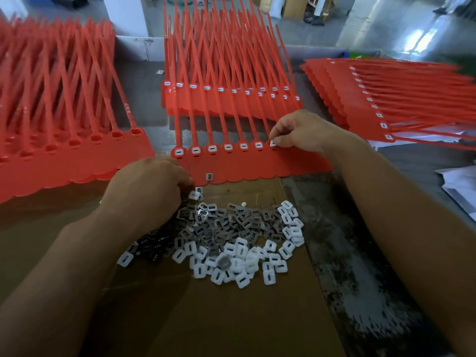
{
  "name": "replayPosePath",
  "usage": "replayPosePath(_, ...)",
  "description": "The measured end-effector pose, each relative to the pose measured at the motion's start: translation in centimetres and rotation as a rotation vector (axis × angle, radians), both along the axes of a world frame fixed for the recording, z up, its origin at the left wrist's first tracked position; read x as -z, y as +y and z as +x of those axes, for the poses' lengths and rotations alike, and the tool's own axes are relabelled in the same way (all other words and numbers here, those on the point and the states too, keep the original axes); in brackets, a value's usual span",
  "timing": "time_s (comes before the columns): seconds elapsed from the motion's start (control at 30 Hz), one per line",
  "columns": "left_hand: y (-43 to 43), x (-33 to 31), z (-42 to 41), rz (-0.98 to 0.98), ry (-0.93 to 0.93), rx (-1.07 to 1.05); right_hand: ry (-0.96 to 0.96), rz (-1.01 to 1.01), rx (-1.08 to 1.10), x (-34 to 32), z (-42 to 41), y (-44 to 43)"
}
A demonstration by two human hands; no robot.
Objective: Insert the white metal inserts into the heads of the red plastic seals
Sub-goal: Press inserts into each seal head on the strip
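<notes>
Red plastic covered most of the bench. The right hand reached forward over the near row of red seals, palm down. Its thumb and forefinger pinched a white insert right at the seventh head from the left. The left hand lay knuckles up at the far-left edge of the pile of inserts, fingers curled down among the pieces. Its fingertips were hidden, so whether they held anything could not be told.

The seals in the near row were joined side by side, with flat tags toward the person and thin tails running away. The six heads left of the pinched piece each carried one of the seated inserts, white with a dark slot. One loose insert lay on the tags. The pile sat on brown cardboard between the forearms. White slotted faces showed along its near and right sides, and grey metal faces showed farther in.

The left stack showed empty heads. The rear stack and the right stack had white inserts fitted.
</notes>
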State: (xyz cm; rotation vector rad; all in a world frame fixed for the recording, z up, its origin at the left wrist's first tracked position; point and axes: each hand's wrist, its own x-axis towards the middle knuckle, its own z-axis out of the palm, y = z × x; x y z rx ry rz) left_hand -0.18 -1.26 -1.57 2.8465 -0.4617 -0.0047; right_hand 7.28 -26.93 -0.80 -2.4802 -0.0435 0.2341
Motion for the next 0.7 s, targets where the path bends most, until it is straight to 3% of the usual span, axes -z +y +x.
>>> replayPosePath(0.27,-0.1,-0.1,-0.1,-0.01,-0.003,-0.01,0.068,-0.103,-0.063,-0.7,0.1,0.4)
replayPosePath(0.7,-0.2,-0.3,0.0,-0.006,0.001,0.002,-0.114,-0.237,-0.058,-0.4,-0.5,1.1)
